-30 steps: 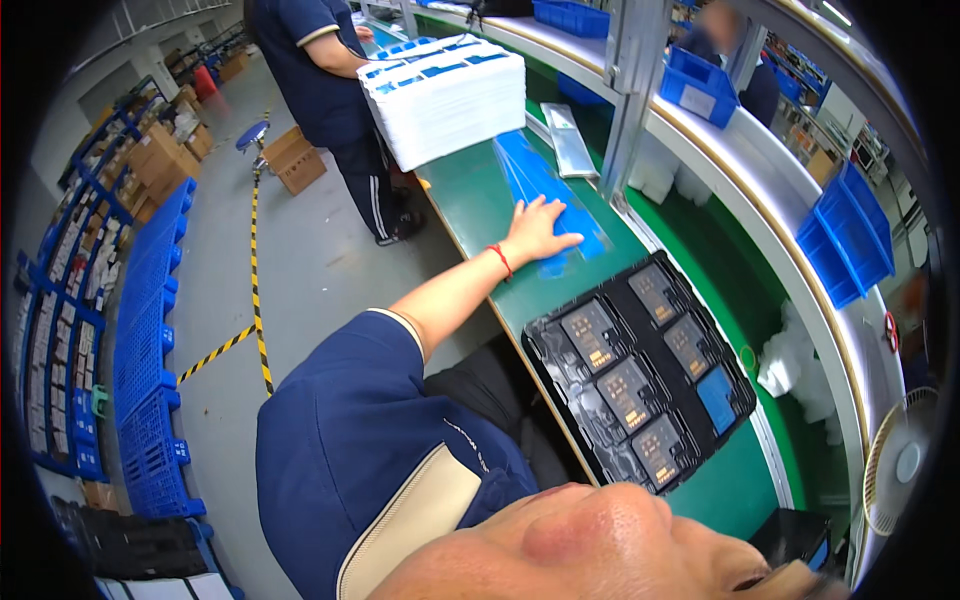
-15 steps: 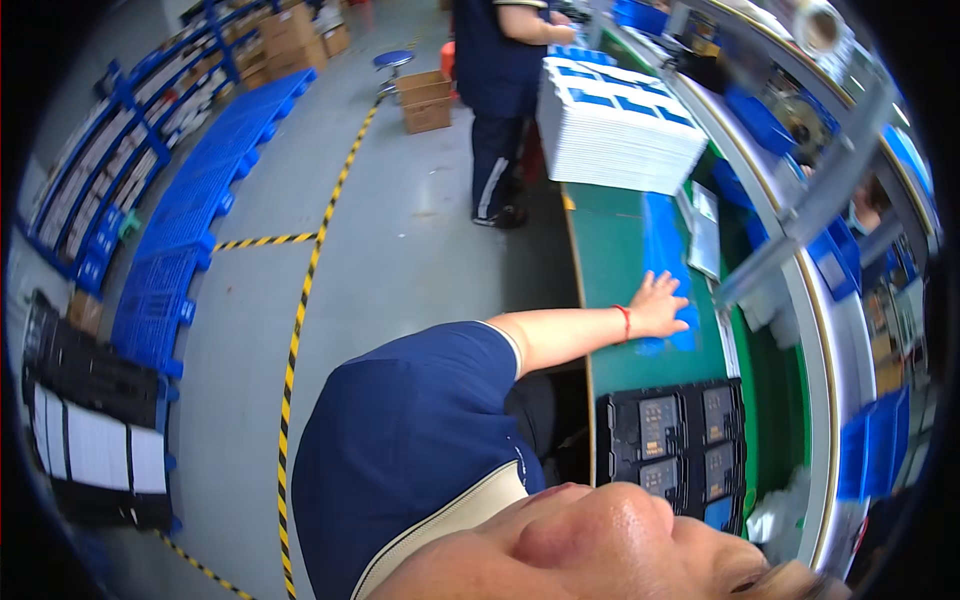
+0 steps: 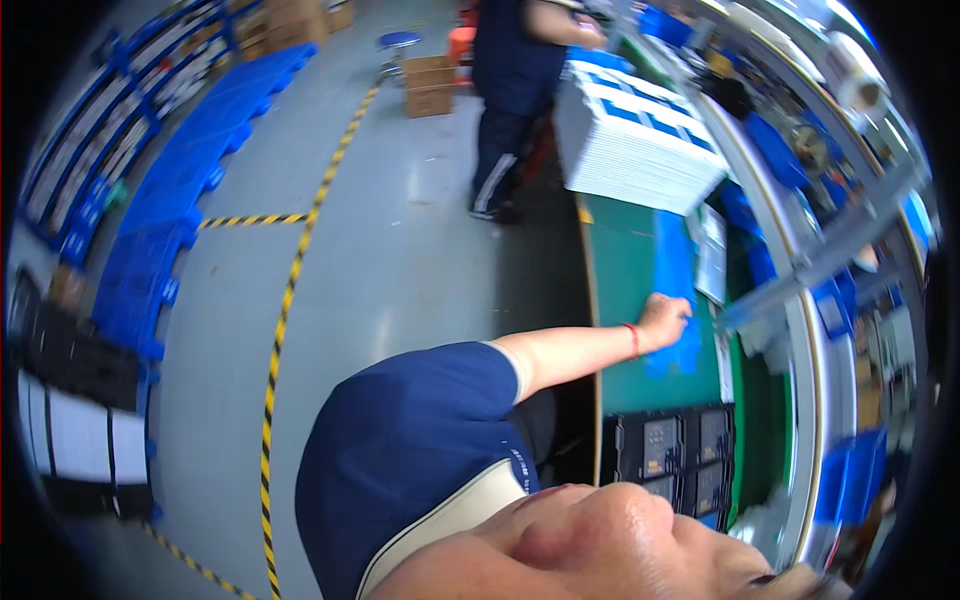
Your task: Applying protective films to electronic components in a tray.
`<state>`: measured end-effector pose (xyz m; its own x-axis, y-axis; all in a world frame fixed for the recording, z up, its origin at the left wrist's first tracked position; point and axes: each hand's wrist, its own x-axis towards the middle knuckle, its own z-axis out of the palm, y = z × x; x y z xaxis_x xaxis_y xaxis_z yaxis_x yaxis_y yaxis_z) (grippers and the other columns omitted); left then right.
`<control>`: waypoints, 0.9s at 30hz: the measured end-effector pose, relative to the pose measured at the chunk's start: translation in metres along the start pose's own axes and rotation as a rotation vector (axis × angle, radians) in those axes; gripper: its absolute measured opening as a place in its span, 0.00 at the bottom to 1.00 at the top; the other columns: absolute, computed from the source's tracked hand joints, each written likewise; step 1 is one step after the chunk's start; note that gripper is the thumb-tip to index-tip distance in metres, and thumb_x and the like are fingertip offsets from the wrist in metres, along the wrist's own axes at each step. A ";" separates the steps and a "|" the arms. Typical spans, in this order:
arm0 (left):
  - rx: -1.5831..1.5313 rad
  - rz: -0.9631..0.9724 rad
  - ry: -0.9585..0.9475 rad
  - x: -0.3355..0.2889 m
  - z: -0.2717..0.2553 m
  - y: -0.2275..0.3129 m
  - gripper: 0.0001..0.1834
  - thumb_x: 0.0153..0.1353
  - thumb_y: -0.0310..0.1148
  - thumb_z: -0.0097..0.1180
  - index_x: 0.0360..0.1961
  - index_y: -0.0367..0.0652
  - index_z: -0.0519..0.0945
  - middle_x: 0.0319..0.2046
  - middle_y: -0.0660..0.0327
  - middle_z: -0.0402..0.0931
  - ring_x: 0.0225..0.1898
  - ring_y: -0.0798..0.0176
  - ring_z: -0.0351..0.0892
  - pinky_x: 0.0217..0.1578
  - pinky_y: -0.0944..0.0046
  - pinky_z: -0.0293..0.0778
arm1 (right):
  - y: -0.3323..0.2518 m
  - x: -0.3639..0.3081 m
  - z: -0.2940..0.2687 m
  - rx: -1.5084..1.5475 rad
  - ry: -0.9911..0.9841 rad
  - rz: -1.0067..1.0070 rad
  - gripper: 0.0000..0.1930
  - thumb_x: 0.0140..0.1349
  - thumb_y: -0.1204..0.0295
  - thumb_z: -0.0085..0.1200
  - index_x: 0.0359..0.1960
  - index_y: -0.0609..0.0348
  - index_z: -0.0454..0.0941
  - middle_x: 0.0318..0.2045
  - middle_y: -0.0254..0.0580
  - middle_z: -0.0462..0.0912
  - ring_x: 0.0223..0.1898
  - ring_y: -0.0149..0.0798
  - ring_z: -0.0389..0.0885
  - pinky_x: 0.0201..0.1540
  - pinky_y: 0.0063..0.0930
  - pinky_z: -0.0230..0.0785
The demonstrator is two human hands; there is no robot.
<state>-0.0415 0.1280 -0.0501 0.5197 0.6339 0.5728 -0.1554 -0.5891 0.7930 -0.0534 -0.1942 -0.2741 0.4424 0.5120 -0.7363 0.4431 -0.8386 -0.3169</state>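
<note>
My left hand [image 3: 664, 321], with a red cord round its wrist, is over the green-topped workbench [image 3: 622, 258]. Its fingers are curled in on a strip of blue film [image 3: 676, 248], and a bit of blue shows at the fingertips. The film lies lengthwise on the bench, stretching from a white stack toward me. Closer to me sits a black tray [image 3: 683, 470] with dark rectangular parts in its compartments. My right hand is out of sight.
A tall stack of white sheets or trays [image 3: 640, 150] stands farther along the bench, beside a co-worker [image 3: 515, 70]. Blue bins [image 3: 850, 475] and a metal frame line the right. Leftward are blue pallets [image 3: 165, 240], a cardboard box [image 3: 428, 88] and a stool [image 3: 399, 41].
My left hand has gone from spread flat on the blue film to curled fingers. The whole view has shifted slightly, so the bench and tray appear lower.
</note>
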 end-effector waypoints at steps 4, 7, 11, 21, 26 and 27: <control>-0.136 0.003 0.021 0.013 -0.008 -0.008 0.07 0.48 0.34 0.60 0.22 0.42 0.81 0.25 0.52 0.79 0.30 0.48 0.79 0.31 0.52 0.73 | 0.049 -0.091 0.059 0.073 0.074 0.190 0.20 0.58 0.57 0.52 0.41 0.62 0.78 0.36 0.51 0.82 0.37 0.47 0.81 0.38 0.35 0.73; -0.096 -0.020 -0.011 0.027 -0.026 -0.009 0.13 0.53 0.38 0.58 0.21 0.39 0.79 0.24 0.49 0.77 0.28 0.45 0.76 0.29 0.50 0.69 | 0.055 -0.165 0.129 0.178 0.119 0.354 0.20 0.58 0.57 0.52 0.41 0.62 0.78 0.36 0.52 0.82 0.38 0.48 0.81 0.39 0.35 0.74; -0.078 0.072 0.013 0.043 0.008 0.004 0.12 0.55 0.37 0.60 0.24 0.38 0.78 0.26 0.52 0.77 0.32 0.49 0.74 0.36 0.54 0.69 | 0.017 -0.215 0.190 0.267 0.136 0.495 0.21 0.59 0.56 0.52 0.42 0.63 0.78 0.37 0.53 0.82 0.38 0.49 0.81 0.40 0.36 0.74; -0.438 0.453 -0.284 0.033 0.040 0.131 0.09 0.48 0.34 0.63 0.27 0.41 0.81 0.29 0.56 0.79 0.35 0.53 0.76 0.39 0.56 0.71 | -0.165 -0.412 -0.055 0.538 0.498 -0.248 0.15 0.51 0.73 0.61 0.41 0.64 0.77 0.34 0.46 0.83 0.37 0.40 0.83 0.41 0.28 0.73; -0.545 0.699 -0.573 -0.005 0.049 0.155 0.08 0.47 0.34 0.62 0.23 0.42 0.78 0.22 0.58 0.75 0.30 0.53 0.73 0.33 0.57 0.69 | -0.124 -0.351 -0.127 0.438 1.059 -0.242 0.14 0.51 0.83 0.53 0.41 0.64 0.74 0.38 0.42 0.77 0.39 0.31 0.75 0.43 0.22 0.67; -0.536 0.745 -0.616 -0.014 0.055 0.157 0.09 0.47 0.35 0.63 0.22 0.41 0.77 0.22 0.58 0.74 0.30 0.53 0.73 0.33 0.56 0.68 | -0.122 -0.336 -0.139 0.488 1.147 -0.257 0.17 0.52 0.83 0.52 0.46 0.64 0.73 0.41 0.41 0.77 0.40 0.32 0.75 0.44 0.23 0.67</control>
<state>-0.0271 -0.0014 0.0551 0.4510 -0.2352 0.8610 -0.8700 -0.3314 0.3651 -0.1475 -0.2379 0.0952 0.9127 0.3315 0.2389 0.3923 -0.5477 -0.7390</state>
